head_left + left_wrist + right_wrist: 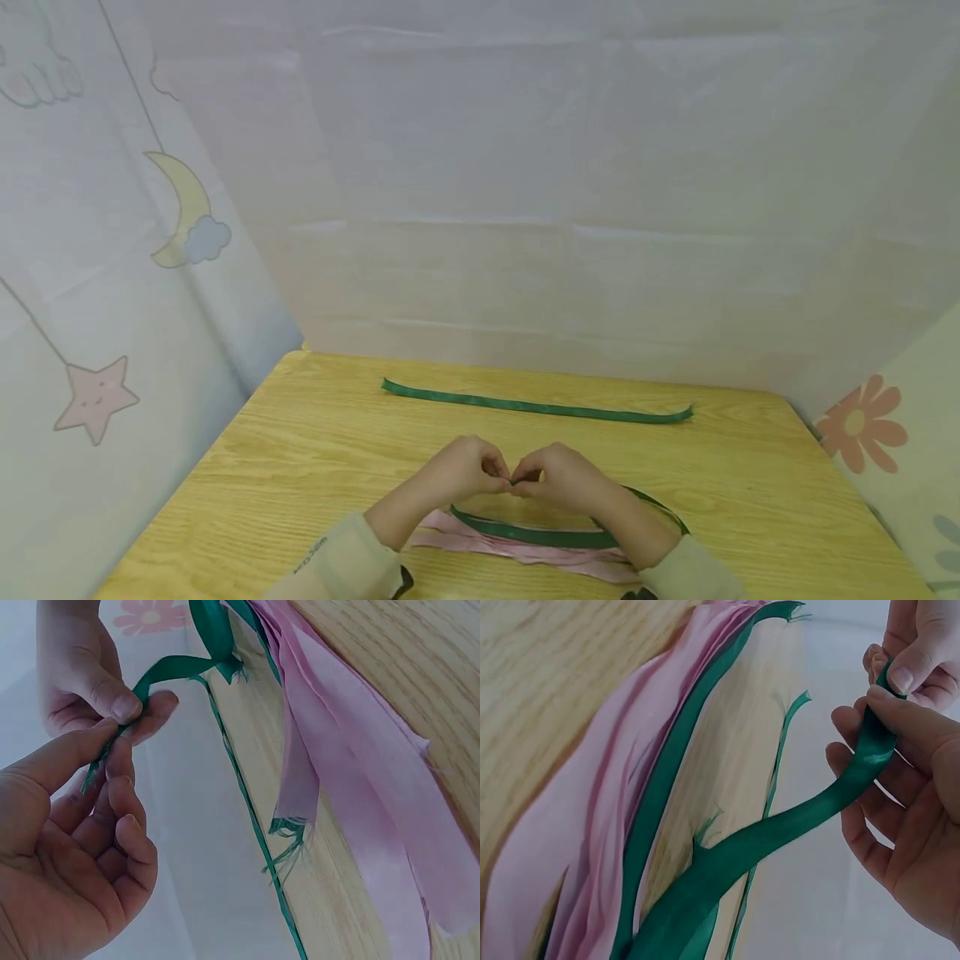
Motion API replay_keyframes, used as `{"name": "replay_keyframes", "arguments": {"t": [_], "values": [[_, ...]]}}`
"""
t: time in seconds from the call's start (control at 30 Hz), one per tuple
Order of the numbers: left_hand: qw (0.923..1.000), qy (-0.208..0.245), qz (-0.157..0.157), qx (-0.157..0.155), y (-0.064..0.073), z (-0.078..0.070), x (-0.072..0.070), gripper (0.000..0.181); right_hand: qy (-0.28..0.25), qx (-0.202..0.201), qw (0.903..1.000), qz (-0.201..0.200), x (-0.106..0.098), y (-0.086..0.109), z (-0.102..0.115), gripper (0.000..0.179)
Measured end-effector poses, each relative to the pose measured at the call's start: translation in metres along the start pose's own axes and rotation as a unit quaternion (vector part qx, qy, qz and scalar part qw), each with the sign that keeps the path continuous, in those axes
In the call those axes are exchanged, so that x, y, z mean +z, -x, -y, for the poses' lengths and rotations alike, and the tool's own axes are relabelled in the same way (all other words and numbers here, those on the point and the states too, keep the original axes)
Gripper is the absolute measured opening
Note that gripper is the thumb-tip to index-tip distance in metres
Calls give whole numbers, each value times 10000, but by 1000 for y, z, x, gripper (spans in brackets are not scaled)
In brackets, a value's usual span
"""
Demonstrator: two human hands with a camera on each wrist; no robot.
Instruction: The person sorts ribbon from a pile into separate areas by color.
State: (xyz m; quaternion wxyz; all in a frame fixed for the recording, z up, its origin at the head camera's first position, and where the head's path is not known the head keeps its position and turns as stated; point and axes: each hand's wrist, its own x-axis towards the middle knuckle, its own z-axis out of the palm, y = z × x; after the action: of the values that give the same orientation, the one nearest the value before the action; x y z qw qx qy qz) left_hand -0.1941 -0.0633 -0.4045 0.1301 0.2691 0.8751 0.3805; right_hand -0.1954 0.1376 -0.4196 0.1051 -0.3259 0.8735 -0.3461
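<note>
A green ribbon (780, 832) has its frayed end raised above the table, pinched by both hands. My left hand (465, 468) grips the tip between thumb and forefinger, and frayed threads stick out past the fingers in the left wrist view. Right beside it, my right hand (564, 479) pinches the same ribbon between thumb and fingers. From there the ribbon droops past the right forearm to the table. Beneath the hands lies a bundle of pink ribbons (510, 547), with another green ribbon (540, 535) along its far side.
One more green ribbon (525, 406) lies stretched out near the far edge of the wooden table (300, 433). Pale printed cloth (525, 167) hangs behind the table and at both sides.
</note>
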Motion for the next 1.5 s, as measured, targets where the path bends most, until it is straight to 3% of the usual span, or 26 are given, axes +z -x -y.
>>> {"name": "replay_keyframes", "arguments": {"t": [0.47, 0.77, 1.2, 1.5], "values": [[9998, 44, -178, 17, 2, 8, -17, 6, -149, 139, 9998, -58, -23, 16, -8, 19], [9994, 33, -339, -36, 6, 16, -33, 5, -227, 469, 9986, -9, -35, 29, -20, 23], [9963, 156, -751, -391, 16, 36, -64, 9, -135, 665, 9977, -22, -59, 53, -30, 17], [9906, 216, -1153, -709, 21, 52, -78, 9, -109, 946, 9954, -126, -76, 68, -34, 20]]}}
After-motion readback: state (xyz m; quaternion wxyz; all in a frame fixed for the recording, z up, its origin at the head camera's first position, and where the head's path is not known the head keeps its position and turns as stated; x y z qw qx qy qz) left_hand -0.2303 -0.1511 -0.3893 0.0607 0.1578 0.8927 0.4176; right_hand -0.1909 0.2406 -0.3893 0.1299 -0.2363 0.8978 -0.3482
